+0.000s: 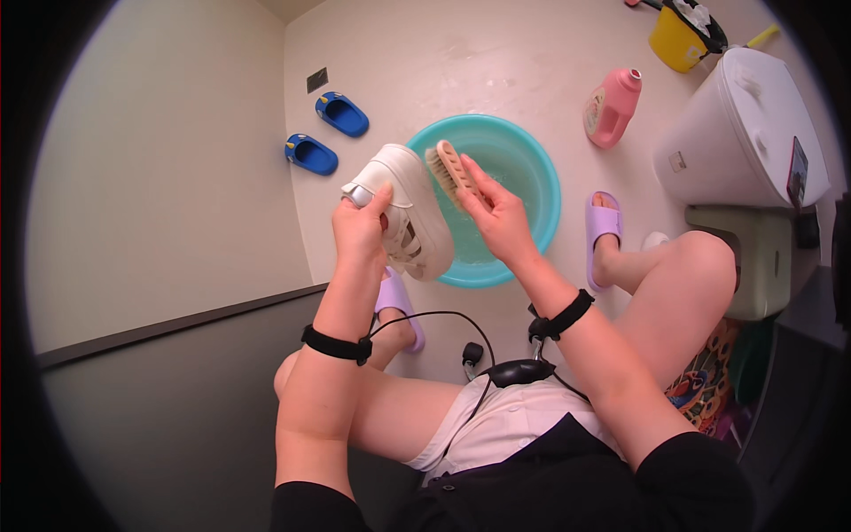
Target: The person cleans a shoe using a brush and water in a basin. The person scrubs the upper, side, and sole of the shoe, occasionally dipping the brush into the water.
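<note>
1. The left hand, at centre frame, is closed around the heel end of a white chunky-soled shoe, thumb up against its side. It holds the shoe tilted over the basin's left rim, probably so that any drips fall into the water and not on the floor.
2. The right hand is curled shut around the back of a wooden scrubbing brush, fingers along the top. The bristles are pressed against the shoe's sole edge, an angle that lets the brush bear on the side wall.
3. Under both hands sits a turquoise basin on the floor, with shallow water in it, close between the person's knees and so within easy reach.
4. A pink detergent bottle stands just beyond the basin, upper right.
5. 2 blue slippers lie apart at upper left, well away from the basin.
6. The person's feet wear lilac slides, 1 each side of the basin.
7. A yellow bucket sits at the top right edge, beside a white lidded tub.
</note>
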The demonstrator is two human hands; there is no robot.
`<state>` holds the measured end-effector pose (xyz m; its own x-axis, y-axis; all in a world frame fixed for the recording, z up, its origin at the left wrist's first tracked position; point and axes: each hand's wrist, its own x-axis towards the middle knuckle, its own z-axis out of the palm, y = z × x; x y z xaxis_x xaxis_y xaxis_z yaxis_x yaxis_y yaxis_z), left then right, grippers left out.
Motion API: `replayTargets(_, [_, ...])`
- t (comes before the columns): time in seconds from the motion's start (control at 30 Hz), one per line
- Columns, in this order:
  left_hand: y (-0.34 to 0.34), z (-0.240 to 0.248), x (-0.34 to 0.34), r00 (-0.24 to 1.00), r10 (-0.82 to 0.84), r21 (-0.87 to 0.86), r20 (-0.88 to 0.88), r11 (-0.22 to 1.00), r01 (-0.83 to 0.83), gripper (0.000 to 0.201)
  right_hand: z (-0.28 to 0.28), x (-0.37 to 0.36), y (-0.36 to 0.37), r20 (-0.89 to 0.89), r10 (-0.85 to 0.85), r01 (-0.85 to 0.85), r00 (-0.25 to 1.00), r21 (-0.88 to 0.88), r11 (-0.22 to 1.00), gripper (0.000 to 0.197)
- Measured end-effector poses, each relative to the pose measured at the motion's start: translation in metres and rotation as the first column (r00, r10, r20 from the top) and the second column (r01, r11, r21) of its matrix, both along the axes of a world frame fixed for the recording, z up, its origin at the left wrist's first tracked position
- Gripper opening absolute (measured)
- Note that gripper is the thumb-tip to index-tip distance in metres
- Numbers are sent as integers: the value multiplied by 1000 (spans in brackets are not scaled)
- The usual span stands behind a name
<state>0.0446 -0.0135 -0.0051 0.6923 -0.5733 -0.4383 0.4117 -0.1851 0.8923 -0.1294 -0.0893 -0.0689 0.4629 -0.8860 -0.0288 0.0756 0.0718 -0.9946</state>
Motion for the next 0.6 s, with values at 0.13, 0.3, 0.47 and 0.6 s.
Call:
replayTargets(0.13, [6, -1, -16, 995, -101, 65, 23, 993, 99, 25, 44, 16, -18, -191, -3, -50, 982, -274, 960, 48])
replayTargets(0.3, [4, 0, -15, 998, -60, 55, 16, 997, 59, 25, 26, 11, -10, -374, -9, -132, 927, -351, 927, 50])
replayTargets(0.47, [2, -8, 11, 990, 36, -81, -140, 996, -47, 30, -33, -27, 33, -268, 73, -143, 961, -252, 957, 52])
replayTargets(0.6, [-1, -12, 7, 992, 65, -33, -106, 997, -69, 32, -49, -37, 31, -315, 101, -186, 944, -253, 949, 53])
